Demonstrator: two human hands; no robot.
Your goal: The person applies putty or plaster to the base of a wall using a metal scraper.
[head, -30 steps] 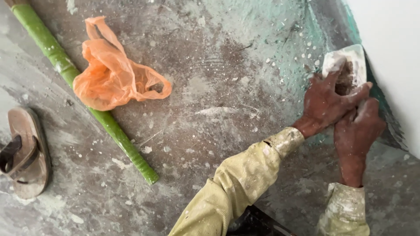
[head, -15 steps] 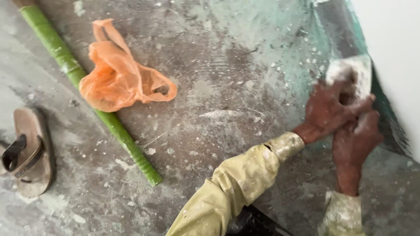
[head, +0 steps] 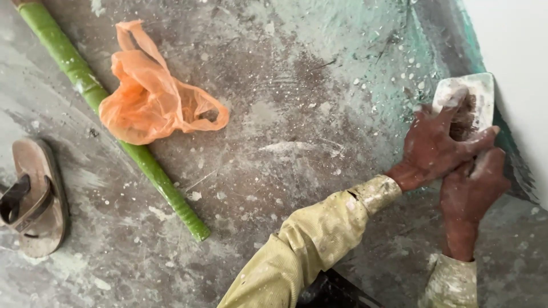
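I see both hands, left (head: 435, 149) and right (head: 472, 185), clamped on the trowel (head: 476, 94), long axis pointing up along the wall (head: 514, 57); orange bag (head: 154, 97) well left of it.

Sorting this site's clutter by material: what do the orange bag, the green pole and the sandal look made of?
Orange bag: thin plastic film, slightly glossy; it crumples softly and its loop handles let light through. Green pole: probably bamboo, painted or naturally green, judging by ring-like joints; a plastic pipe is possible. Sandal: brown rubber or leather, matte and dusty; the look leaves it open.

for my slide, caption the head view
Both hands press a trowel against the wall; bag behind.
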